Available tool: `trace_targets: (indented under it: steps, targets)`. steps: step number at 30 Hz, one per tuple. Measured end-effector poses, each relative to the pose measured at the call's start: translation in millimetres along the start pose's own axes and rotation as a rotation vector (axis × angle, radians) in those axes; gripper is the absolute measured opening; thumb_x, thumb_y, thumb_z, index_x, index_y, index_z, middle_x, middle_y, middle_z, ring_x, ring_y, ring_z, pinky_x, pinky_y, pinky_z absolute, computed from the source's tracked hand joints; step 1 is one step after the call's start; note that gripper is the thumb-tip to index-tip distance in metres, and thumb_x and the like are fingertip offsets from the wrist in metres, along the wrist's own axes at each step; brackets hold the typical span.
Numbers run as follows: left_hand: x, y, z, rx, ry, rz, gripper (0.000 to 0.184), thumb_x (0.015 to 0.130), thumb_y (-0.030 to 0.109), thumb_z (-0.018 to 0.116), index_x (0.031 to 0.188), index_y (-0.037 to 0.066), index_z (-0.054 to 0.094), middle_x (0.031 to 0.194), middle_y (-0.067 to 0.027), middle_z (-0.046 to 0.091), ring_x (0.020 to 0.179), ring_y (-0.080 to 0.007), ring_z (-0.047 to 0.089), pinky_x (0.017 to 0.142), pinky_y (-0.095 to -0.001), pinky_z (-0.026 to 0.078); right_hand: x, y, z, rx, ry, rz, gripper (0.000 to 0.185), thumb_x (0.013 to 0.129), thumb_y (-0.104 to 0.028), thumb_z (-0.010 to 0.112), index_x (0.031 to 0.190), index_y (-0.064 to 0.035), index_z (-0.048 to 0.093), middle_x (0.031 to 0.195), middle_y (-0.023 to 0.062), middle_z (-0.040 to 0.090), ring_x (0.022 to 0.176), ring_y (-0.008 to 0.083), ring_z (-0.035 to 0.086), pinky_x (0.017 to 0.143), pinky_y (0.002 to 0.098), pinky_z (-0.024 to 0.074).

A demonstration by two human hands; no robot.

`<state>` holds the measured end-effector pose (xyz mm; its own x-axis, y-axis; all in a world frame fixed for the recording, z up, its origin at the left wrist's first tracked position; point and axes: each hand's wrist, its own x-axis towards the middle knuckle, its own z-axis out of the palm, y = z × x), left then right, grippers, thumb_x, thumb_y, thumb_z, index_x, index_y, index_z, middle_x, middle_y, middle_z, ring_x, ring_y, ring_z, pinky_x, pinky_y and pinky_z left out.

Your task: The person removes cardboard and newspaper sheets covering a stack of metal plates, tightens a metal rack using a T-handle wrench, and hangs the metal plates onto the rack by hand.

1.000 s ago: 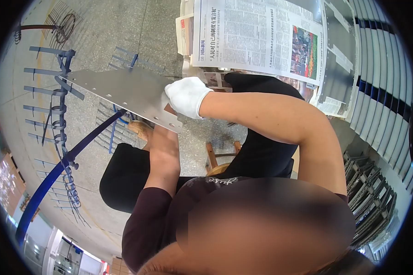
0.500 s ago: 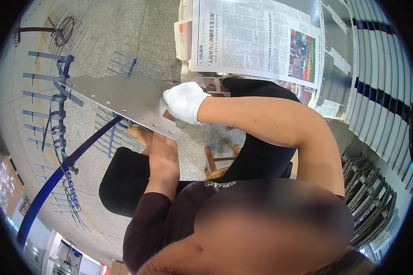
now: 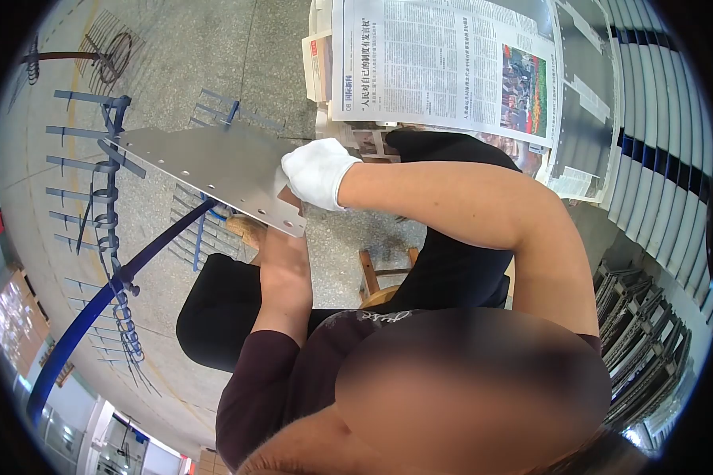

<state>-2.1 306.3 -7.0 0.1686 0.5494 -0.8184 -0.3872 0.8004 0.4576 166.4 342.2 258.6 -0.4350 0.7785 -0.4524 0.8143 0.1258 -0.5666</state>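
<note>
A thin grey metal plate, with a row of holes along its near edge and a cut-out near one corner, is held tilted in front of me. My right hand, in a white glove, is closed at the plate's right edge by the cut-out. My left forearm reaches up beneath the plate. The plate hides my left hand, so its fingers do not show. At its far left end the plate lies close to the prongs of a blue rack; whether they touch I cannot tell.
Newspaper covers a surface at the upper right, beside metal sheets. A curved blue bar runs from lower left toward the plate. A wooden stool stands below my arms. Dark racks are stacked at the right.
The plate's near corner has shifted slightly left and up. My right hand keeps its place at the edge. The whole view has moved a little.
</note>
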Motion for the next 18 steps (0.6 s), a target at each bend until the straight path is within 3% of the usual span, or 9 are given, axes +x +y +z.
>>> trace_targets:
  steps: [12,18]
  targets:
    - [-2.8,0.3,-0.2,-0.017,0.004,0.004,0.017,0.09,0.019,0.058,0.098,0.005,0.06,0.083,-0.0047,0.063,0.076,-0.0166,0.06,0.065,-0.0306,0.046,0.8,4.5,-3.9,-0.015,-0.027,-0.013,0.017,0.077,-0.013,0.056,0.086,-0.0021,0.065,0.086,0.0201,0.067,0.085,0.0358,0.066,0.074,0.042,0.0521]
    - [-3.0,-5.3,-3.0,-0.032,0.002,-0.004,0.017,0.09,0.019,0.058,0.098,0.005,0.06,0.083,-0.0047,0.063,0.076,-0.0165,0.06,0.065,-0.0306,0.046,1.9,8.1,3.2,-0.001,0.065,-0.027,0.019,0.073,-0.01,0.057,0.084,-0.0009,0.071,0.085,0.0197,0.069,0.081,0.0352,0.068,0.07,0.0415,0.0532]
